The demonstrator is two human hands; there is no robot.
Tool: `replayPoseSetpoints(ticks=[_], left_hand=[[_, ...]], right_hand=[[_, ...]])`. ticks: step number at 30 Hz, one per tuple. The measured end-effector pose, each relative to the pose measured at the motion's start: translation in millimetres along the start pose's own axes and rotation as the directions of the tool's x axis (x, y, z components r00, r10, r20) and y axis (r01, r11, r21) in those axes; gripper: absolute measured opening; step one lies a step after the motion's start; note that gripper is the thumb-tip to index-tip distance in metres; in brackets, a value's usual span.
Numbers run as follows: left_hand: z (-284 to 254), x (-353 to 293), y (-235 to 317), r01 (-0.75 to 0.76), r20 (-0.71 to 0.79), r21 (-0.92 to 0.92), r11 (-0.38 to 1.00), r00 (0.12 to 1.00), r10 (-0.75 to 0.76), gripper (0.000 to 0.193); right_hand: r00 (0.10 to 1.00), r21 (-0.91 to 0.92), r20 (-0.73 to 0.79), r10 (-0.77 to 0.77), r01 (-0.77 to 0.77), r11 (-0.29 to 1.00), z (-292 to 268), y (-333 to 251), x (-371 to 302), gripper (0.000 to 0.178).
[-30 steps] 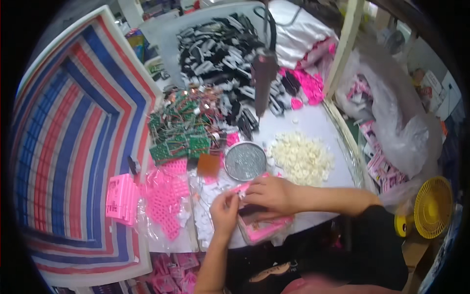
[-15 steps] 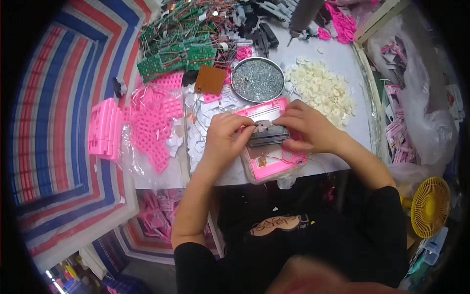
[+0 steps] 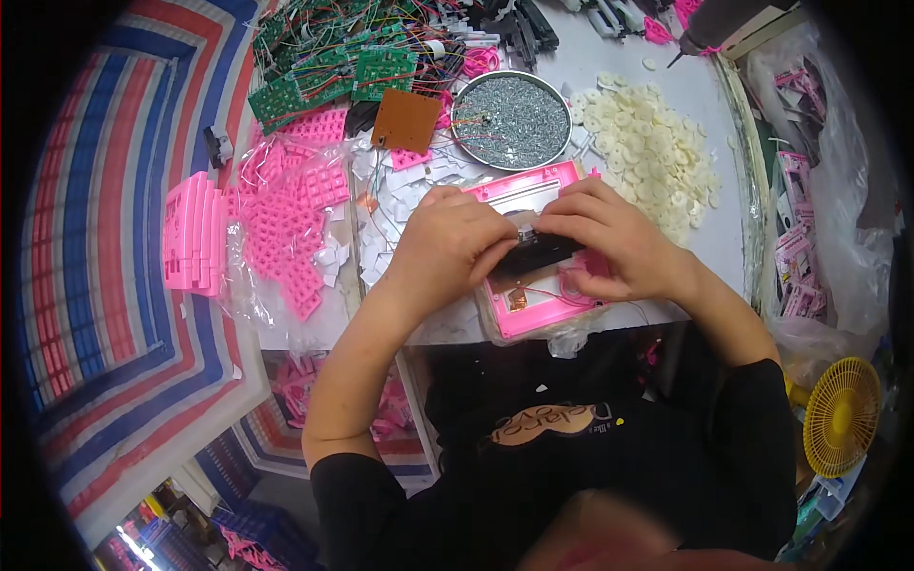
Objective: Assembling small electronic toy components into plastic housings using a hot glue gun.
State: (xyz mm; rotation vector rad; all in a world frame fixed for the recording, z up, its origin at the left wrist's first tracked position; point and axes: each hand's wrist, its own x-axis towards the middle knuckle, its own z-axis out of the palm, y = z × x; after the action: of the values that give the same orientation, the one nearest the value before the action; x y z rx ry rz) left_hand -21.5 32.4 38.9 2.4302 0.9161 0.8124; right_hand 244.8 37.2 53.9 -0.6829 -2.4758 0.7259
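A black plastic part (image 3: 538, 253) is held between my two hands, over an open pink plastic case (image 3: 524, 324). My left hand (image 3: 452, 240) pinches the part at its upper left edge, with its fingers closed. My right hand (image 3: 619, 236) grips it from the right with thumb and fingertips. A small metal piece at its top is partly hidden by my fingertips. Inside the case, a copper-coloured patch (image 3: 517, 299) and thin wires show below the part.
Beyond the case stands a round tin of small screws (image 3: 533, 124), beside a pile of cream discs (image 3: 657, 143). Green circuit boards (image 3: 381, 71), a brown board (image 3: 407, 119) and pink keypads (image 3: 276, 238) lie leftward. A dark power screwdriver (image 3: 714, 29) hangs at upper right.
The black part has been tilted, so its dark face shows more. My left hand has closed in on its top edge. The whole view has shifted slightly, and the screwdriver appears farther right.
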Motion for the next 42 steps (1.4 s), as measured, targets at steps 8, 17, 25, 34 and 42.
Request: replayPoseSetpoints(ticks=[8,17,25,34,42], left_hand=[[3,-6,14,-0.075,0.026,0.227,0.971,0.997,0.071,0.026],[9,4,13,0.498,0.145,-0.241,0.833,0.867,-0.476,0.017],[-3,20,11,0.55,0.291,-0.188,0.814,0.823,-0.489,0.017],[-4,43,-12,0.336,0.024,-0.127,0.933,0.942,-0.336,0.019],[43,105,-69,0.023,0.042,0.57,0.821,0.997,-0.057,0.011]], right_hand=[[0.992,-0.041,0.125,0.033,-0.028,0.999,1,-2,11,0.044],[0.984,-0.223,0.167,0.055,-0.017,0.975,0,-21,20,0.042],[0.979,-0.607,0.2,0.039,0.093,0.79,10,-50,26,0.034],[0.988,-0.139,-0.146,0.048,-0.069,0.988,-62,-3,29,0.049],[0.754,0.504,-0.624,0.207,0.186,0.844,-113,68,101,0.043]])
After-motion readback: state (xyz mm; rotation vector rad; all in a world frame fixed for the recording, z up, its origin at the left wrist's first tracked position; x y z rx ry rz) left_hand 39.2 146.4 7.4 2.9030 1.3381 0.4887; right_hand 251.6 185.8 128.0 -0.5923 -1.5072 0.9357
